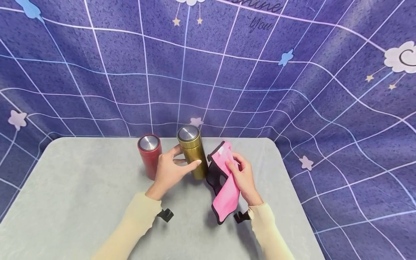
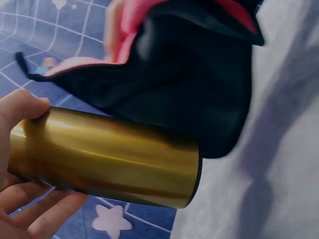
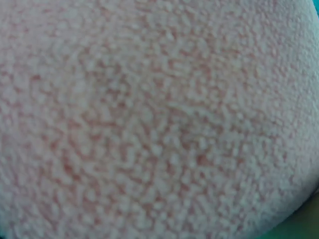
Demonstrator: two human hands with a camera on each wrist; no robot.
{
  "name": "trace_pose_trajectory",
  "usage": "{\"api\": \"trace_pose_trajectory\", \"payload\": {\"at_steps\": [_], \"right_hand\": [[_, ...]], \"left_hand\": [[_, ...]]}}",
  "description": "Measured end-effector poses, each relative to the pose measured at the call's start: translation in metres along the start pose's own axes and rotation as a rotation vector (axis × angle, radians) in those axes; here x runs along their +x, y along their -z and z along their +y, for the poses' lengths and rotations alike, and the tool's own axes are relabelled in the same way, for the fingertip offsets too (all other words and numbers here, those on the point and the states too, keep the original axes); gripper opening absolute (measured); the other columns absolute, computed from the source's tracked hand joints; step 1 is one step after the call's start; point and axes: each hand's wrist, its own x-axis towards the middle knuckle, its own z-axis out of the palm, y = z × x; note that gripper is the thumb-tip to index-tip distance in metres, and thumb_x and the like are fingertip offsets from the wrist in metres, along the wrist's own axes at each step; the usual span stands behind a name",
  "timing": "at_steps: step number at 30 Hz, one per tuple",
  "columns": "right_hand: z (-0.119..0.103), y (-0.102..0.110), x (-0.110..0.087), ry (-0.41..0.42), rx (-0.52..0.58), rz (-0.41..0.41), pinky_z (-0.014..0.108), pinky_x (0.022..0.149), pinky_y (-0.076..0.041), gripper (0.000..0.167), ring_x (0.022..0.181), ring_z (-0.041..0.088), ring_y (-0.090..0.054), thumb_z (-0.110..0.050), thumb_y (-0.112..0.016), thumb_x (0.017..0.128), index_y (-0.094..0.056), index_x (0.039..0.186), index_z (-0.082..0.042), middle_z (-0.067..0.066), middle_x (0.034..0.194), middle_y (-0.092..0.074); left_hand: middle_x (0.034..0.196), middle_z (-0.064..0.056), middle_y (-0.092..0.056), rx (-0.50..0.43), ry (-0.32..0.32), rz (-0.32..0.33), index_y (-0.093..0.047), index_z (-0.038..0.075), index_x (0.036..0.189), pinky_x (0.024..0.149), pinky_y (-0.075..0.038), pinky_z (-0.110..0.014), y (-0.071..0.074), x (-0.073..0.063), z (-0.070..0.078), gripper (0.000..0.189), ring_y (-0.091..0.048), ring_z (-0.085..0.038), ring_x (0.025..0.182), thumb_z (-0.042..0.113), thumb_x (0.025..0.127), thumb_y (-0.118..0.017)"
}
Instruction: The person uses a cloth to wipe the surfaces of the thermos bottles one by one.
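My left hand (image 1: 170,169) grips a gold thermos flask (image 1: 195,155) with a steel-topped lid, thumb on one side and fingers on the other. In the left wrist view the gold flask (image 2: 109,154) lies across the picture, its base free of the hand. My right hand (image 1: 242,177) pinches a pink fabric piece (image 1: 227,195) with black edging and a black reverse side, hanging folded just right of the flask. From the left wrist, the black side of the cloth (image 2: 194,84) shows behind the flask. The right wrist view holds only a blurred, speckled pinkish surface.
A red thermos flask (image 1: 151,159) stands upright on the grey table (image 1: 81,202), close to the left hand's knuckles. Behind the table and along its right side hangs a purple-blue curtain (image 1: 162,72) with grid lines, stars and clouds.
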Motion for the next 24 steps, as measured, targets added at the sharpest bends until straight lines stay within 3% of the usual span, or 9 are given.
{"api": "trace_pose_trajectory", "payload": {"at_steps": [6, 13, 19, 24], "right_hand": [[0.021, -0.009, -0.011, -0.11, 0.103, 0.072, 0.02, 0.085, -0.055, 0.026, 0.099, 0.014, -0.064, -0.008, -0.07, 0.102, -0.072, 0.126, 0.002, 0.002, 0.109, -0.072], [0.038, -0.02, -0.016, -0.214, 0.252, 0.073, 0.021, 0.085, -0.056, 0.024, 0.103, 0.018, -0.063, -0.011, -0.069, 0.103, -0.072, 0.125, -0.002, 0.003, 0.109, -0.071], [0.036, -0.024, -0.016, -0.191, 0.315, 0.072, 0.021, 0.082, -0.055, 0.021, 0.099, 0.016, -0.062, -0.008, -0.068, 0.102, -0.074, 0.122, -0.006, 0.003, 0.108, -0.07], [0.034, -0.03, -0.016, -0.121, 0.286, 0.03, 0.02, 0.085, -0.056, 0.027, 0.102, 0.015, -0.064, -0.008, -0.07, 0.102, -0.07, 0.128, -0.001, 0.002, 0.112, -0.071]], "left_hand": [[0.106, -0.004, -0.08, -0.012, 0.0, 0.029, -0.078, 0.015, 0.117, 0.073, -0.068, -0.031, 0.003, 0.006, 0.011, 0.048, -0.08, -0.024, 0.082, 0.024, 0.076, -0.1], [0.108, -0.002, -0.08, -0.038, 0.001, 0.025, -0.078, 0.016, 0.118, 0.075, -0.068, -0.03, 0.006, 0.007, 0.019, 0.048, -0.079, -0.019, 0.092, 0.024, 0.076, -0.1], [0.107, -0.002, -0.081, -0.022, 0.032, 0.009, -0.078, 0.018, 0.117, 0.074, -0.069, -0.039, 0.007, 0.002, 0.019, 0.048, -0.08, -0.021, 0.086, 0.026, 0.075, -0.1], [0.108, 0.0, -0.081, -0.037, -0.01, 0.005, -0.079, 0.017, 0.118, 0.076, -0.069, -0.043, 0.007, 0.001, 0.019, 0.049, -0.079, -0.022, 0.092, 0.024, 0.075, -0.101]]}}
